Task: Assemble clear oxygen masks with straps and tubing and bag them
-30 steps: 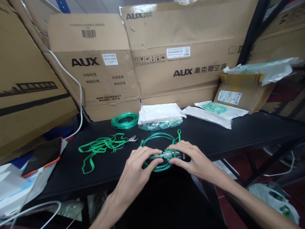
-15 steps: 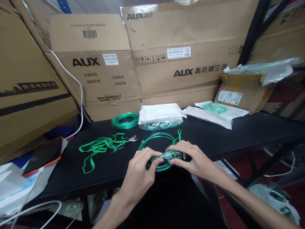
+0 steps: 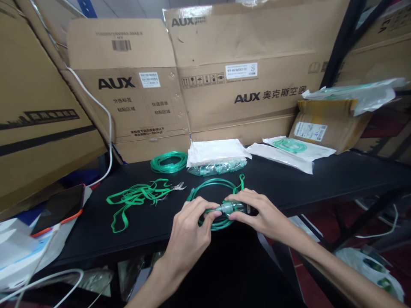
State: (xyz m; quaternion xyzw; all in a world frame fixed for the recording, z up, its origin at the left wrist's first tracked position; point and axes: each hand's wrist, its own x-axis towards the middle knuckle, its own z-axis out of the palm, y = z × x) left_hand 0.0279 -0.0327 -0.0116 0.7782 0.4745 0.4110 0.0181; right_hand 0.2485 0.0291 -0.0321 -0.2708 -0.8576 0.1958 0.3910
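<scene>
My left hand [image 3: 192,224] pinches the end of green plastic tubing [image 3: 221,183] beside a pale green connector [image 3: 227,208]. On the other side, my right hand [image 3: 257,210] grips a clear green oxygen mask [image 3: 238,207] by its body, fingers above and thumb below. The tubing end and the connector are in line and touching; how far one sits in the other I cannot tell. The rest of the tubing lies coiled under and behind my hands. A green elastic strap [image 3: 242,179] rises from the mask, behind my right fingers.
Green elastic straps [image 3: 138,194] lie tangled at left, with metal clips [image 3: 179,186] beside them. Farther back are another tubing coil [image 3: 169,162], white packets [image 3: 220,152] and a bagged tube set [image 3: 290,145]. A phone [image 3: 59,209] rests at far left. Cardboard boxes [image 3: 244,55] wall off the back.
Both hands hold nearly the same place. The connector and mask have shifted slightly to the right, away from my left fingertips.
</scene>
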